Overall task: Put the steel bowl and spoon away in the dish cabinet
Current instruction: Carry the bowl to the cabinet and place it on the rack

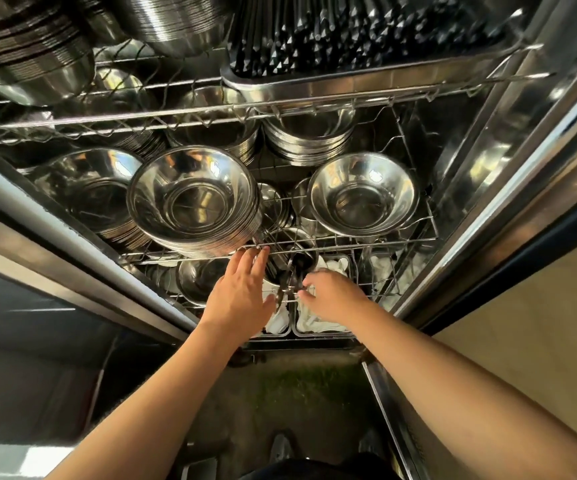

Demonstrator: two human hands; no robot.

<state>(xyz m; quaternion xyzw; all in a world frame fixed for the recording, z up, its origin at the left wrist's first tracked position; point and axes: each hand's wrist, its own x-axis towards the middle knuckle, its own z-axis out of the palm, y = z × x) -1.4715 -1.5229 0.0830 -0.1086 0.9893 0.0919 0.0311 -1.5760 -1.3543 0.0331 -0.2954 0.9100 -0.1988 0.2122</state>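
Observation:
The dish cabinet stands open in front of me. On its middle wire shelf, a tall stack of steel bowls sits front left and another steel bowl front right. Between them, at the shelf's front edge, a steel canister holds dark utensil handles. My right hand pinches a spoon at the canister's mouth. My left hand is spread flat beside the canister, its fingertips at the shelf's front wire and the base of the bowl stack.
Further bowl stacks fill the back of the shelf. An upper shelf carries a tray of dark chopsticks and big bowls. Below, trays hold white cloths and a bowl. Cabinet door frames flank both sides.

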